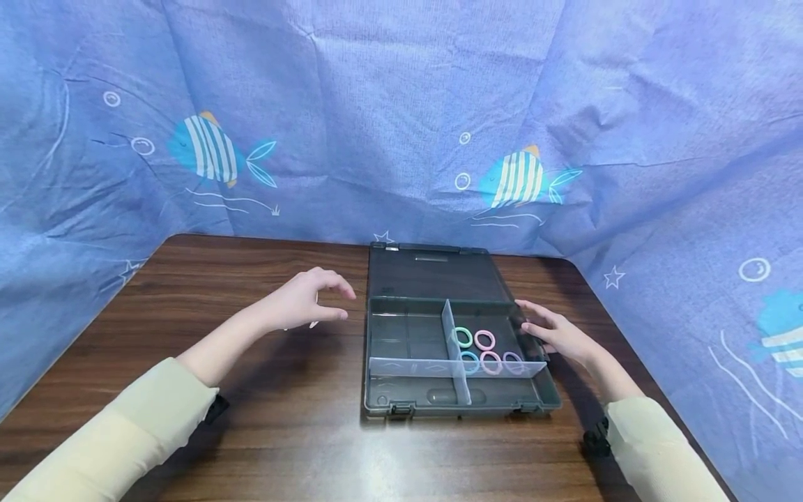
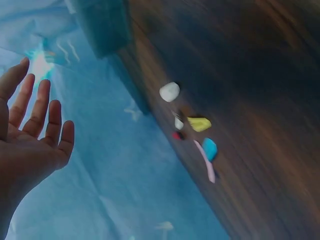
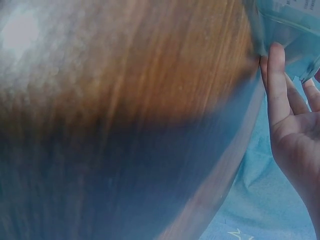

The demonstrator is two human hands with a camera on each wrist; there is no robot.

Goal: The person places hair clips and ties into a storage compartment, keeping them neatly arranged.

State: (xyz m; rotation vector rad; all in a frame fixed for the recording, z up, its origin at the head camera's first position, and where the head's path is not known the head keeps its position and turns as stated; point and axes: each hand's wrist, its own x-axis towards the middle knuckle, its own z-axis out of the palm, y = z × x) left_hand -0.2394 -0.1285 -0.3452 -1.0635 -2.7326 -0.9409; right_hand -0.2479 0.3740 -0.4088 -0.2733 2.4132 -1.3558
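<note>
A dark see-through storage box [image 1: 410,328] lies on the table with its lid [image 1: 433,272] laid back. Pale clear dividers [image 1: 401,367] split it into compartments. In the back right compartment are several coloured rings, among them a pink ring [image 1: 484,340] and a green ring [image 1: 463,337]. My right hand [image 1: 564,339] touches the box's right side with mostly straight fingers; some fingertips are hidden. Left of the box, my left hand [image 1: 307,301] hovers with loosely bent fingers, holding nothing. The left wrist view shows this hand with fingers spread apart.
Small pieces lie on the table in the left wrist view: a white piece [image 2: 169,92], a yellow piece [image 2: 199,123], a blue piece [image 2: 210,149] and a pink strip [image 2: 206,161]. My left hand mostly hides them in the head view. A blue fish-print cloth [image 1: 389,125] hangs behind the wooden table [image 1: 301,446].
</note>
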